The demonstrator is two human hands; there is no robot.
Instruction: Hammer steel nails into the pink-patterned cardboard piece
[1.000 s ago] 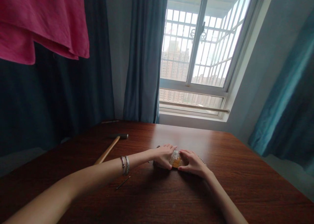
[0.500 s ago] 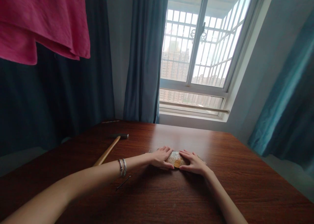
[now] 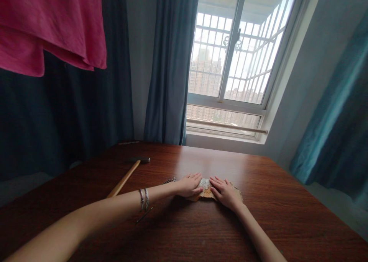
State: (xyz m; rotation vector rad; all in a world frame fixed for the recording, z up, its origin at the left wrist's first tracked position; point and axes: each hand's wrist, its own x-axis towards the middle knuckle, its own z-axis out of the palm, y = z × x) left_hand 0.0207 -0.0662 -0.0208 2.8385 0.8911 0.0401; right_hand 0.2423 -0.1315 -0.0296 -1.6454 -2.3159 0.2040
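A brown cardboard-like piece (image 3: 206,189) lies on the wooden table, its middle pale and speckled with many small dots or holes. Its front edge is wavy, and a ridged edge shows at the right. My left hand (image 3: 189,185) rests on its left part with the fingers stretched out. On the right part lies my right hand (image 3: 225,191), fingers spread and palm down. Both hands cover much of the piece. Close behind my left wrist is a small heap of thin dark metal items (image 3: 171,180), perhaps nails, partly hidden.
A hammer (image 3: 126,177) with a wooden handle lies to the left, its handle end behind my left forearm. A thin dark rod (image 3: 144,215) lies by my bracelets. The table (image 3: 184,235) reaches toward the window (image 3: 227,63); a pink cloth (image 3: 57,28) hangs upper left.
The speckled piece was arched up between my hands and now lies flatter, with more of its front edge showing. My fingers have flattened onto it.
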